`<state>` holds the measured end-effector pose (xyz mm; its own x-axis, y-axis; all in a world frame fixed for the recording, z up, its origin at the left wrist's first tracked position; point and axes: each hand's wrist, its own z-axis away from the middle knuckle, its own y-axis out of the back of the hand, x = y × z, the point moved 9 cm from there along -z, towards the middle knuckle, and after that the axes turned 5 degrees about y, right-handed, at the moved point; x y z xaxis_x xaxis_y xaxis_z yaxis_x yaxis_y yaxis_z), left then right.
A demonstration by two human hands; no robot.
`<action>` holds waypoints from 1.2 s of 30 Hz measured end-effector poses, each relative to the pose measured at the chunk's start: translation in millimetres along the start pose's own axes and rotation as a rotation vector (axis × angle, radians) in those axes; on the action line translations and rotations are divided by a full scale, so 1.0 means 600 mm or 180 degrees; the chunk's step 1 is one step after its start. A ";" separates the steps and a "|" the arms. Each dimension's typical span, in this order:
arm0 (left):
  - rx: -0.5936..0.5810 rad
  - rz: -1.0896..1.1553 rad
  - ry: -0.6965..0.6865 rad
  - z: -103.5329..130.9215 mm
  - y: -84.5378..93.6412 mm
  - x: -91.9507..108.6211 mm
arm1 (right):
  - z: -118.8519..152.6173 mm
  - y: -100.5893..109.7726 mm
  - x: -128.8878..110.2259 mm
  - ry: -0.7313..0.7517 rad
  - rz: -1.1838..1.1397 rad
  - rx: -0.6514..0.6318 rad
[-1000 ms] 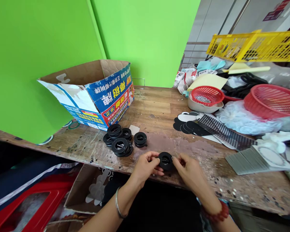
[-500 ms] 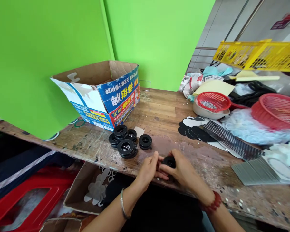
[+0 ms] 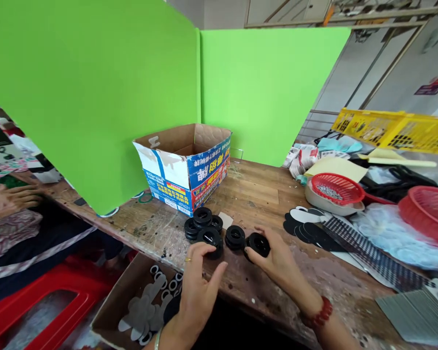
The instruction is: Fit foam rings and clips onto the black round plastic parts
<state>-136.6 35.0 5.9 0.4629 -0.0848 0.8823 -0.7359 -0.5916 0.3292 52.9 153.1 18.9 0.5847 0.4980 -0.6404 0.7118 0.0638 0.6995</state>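
My right hand (image 3: 272,253) grips a short stack of black rings (image 3: 259,244) between thumb and fingers, beside another black ring stack (image 3: 235,237) on the workbench. My left hand (image 3: 200,282) has its thumb spread away from its curled fingers. Its fingertips reach the front stack of rings (image 3: 209,238); whether they press on it I cannot tell. Behind that stack, more black rings (image 3: 203,217) are piled close together. A small beige card piece (image 3: 225,220) lies just behind them.
A blue-and-white carton (image 3: 168,175) stands against green panels (image 3: 270,87). Black and white cutouts (image 3: 306,228), a red basket (image 3: 337,188) and grey card stacks (image 3: 416,316) lie right. Below the bench edge sits a box of white cutouts (image 3: 146,311). At left, a person's hand (image 3: 14,199) shows.
My hands were together around a ring stack near the bench edge. Now they are apart: the right has carried it forward beside the others, the left has reached toward the front stack. The view has shifted.
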 end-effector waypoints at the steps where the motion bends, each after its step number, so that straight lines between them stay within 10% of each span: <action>1: 0.0133 -0.0192 -0.0144 -0.010 0.014 0.000 | -0.017 -0.010 -0.013 0.0101 0.0025 -0.0079; 7: -0.0220 -0.0841 -0.0240 -0.042 -0.015 -0.037 | -0.061 -0.100 -0.030 0.0314 -0.0068 -0.0968; 14: -0.0086 -0.0809 -0.0398 -0.033 -0.070 -0.083 | -0.045 -0.114 -0.019 0.0252 -0.0885 -0.2015; 20: 0.0363 -0.0623 -0.0866 -0.035 -0.066 -0.081 | -0.069 -0.132 0.008 0.0362 -0.0973 -0.1352; 25: 0.0653 -0.0240 -0.1093 -0.031 -0.012 -0.054 | -0.061 -0.151 0.054 0.0380 -0.0669 -0.0796; 30: 0.1011 -0.0286 -0.1380 -0.105 0.108 0.049 | -0.085 -0.097 0.054 0.0288 -0.0761 0.0253; 36: 0.1258 -0.0538 -0.1596 -0.312 0.220 0.183 | -0.197 0.065 -0.170 0.0895 -0.0658 0.1307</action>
<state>-275.2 97.9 209.3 0.8006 -0.2715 0.5342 -0.4403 -0.8712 0.2171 -24.7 206.9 148.8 0.3296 0.7269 -0.6024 0.9276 -0.1303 0.3503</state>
